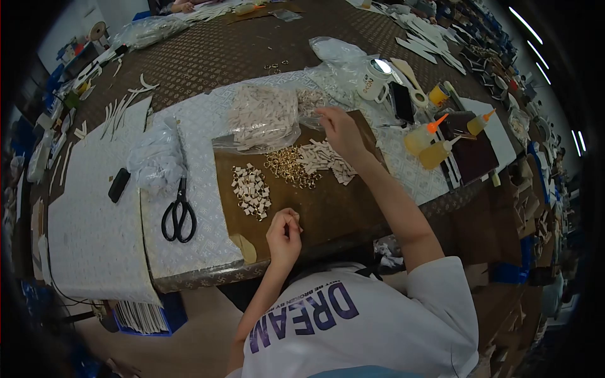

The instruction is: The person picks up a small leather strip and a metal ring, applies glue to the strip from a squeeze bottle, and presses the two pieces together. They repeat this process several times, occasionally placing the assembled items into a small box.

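Observation:
My left hand is curled closed over the near edge of the brown mat; what its fingers hold, if anything, is hidden. Farther out, my right hand reaches across the mat beside a clear bag of small pieces, its fingertips close to a second, smaller bag. Between the hands lie a heap of gold metal rings and a pile of pale flat strips. Left of them is a pile of small pale folded pieces.
Black scissors and a crumpled plastic bag lie to the left. At the right stand a white mug, a phone and glue bottles. At the far edge, another person's hand shows.

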A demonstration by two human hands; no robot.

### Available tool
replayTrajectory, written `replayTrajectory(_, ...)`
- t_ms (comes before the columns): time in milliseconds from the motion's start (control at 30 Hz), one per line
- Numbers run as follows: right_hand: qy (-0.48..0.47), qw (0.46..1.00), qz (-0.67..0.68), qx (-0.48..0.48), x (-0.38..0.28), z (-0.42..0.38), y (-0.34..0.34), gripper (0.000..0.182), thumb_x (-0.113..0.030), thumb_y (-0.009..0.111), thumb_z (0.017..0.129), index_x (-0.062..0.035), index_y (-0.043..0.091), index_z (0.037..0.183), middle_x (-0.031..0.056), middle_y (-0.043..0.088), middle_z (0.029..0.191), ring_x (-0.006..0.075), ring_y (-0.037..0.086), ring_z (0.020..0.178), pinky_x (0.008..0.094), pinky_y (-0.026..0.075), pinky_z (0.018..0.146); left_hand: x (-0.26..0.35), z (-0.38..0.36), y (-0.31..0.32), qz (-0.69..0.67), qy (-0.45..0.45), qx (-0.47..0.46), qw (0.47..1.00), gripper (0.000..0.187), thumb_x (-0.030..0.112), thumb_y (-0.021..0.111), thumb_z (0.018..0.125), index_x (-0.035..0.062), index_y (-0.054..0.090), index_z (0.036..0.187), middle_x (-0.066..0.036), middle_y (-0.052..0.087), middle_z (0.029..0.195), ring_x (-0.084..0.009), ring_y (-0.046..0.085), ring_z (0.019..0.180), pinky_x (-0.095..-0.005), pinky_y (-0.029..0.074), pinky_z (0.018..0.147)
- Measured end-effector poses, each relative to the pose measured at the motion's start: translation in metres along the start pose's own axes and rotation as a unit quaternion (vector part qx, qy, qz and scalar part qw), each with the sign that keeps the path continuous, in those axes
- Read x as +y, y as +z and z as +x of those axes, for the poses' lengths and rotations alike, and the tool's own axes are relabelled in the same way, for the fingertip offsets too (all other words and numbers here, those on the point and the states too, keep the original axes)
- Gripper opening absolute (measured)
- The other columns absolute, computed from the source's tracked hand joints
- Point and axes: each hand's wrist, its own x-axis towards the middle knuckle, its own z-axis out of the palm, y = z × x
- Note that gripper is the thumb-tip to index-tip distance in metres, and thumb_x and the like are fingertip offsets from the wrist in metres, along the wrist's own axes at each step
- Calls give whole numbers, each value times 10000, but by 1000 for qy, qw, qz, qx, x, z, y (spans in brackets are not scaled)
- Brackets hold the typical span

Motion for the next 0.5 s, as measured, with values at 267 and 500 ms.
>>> replayTrajectory(267, 65, 988, -66, -127, -4, 30, 39, 188, -162, 645, 795, -41, 663, 939, 133, 571, 1068, 287, 584, 953, 372, 462, 817, 5, -1, 1, 33, 2, 24, 999, 164, -56, 480, 870, 29, 443, 735, -84, 554, 920, -85, 516, 634, -215, 464, 568)
replayTrajectory(500, 58, 998, 35, -4, 0, 13, 32, 133, -132, 660, 809, -4, 654, 845, 103, 630, 721, 176, 574, 626, 296, 453, 603, 8, 0, 0, 43, 4, 8, 999, 154, -91, 477, 844, 25, 436, 752, -100, 565, 927, -111, 539, 645, -229, 473, 575)
